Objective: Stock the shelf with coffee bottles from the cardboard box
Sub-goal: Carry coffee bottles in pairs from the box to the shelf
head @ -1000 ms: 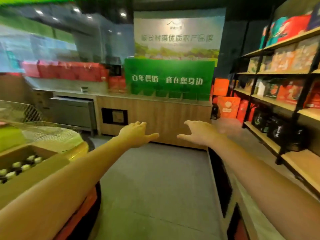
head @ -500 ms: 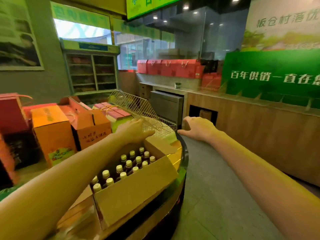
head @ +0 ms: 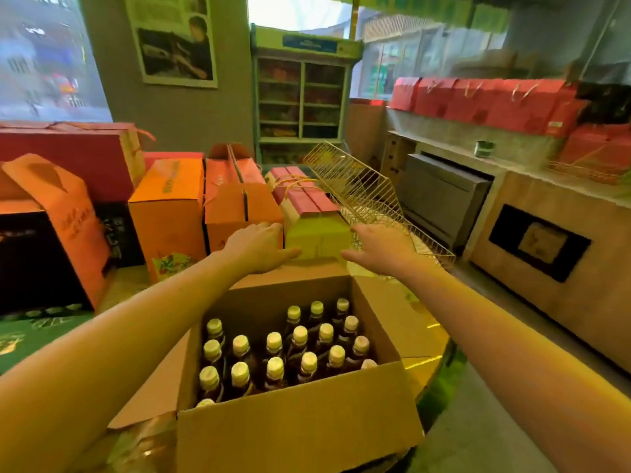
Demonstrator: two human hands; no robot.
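We list one open cardboard box (head: 300, 435) on the table (head: 431, 365), coffee bottles (head: 300, 336) upright inside, long axes vertical, pale caps up, labels out of sight; left hand (head: 257, 247) and right hand (head: 382, 250) beyond its far edge, fingers loose, empty.

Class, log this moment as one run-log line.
stage: pre-grasp | left hand: open, empty | right hand: open, empty | cardboard box: open, coffee bottles inside

Shop interior ahead of you, grey wall (head: 177, 114) hung with a poster (head: 174, 39), bright window (head: 44, 56) to your left, glass-fronted display cabinet (head: 302, 97) straight ahead, wood-panelled counter (head: 532, 213) to your right, red gift boxes (head: 478, 100) lined above it, grey floor (head: 478, 438) below.
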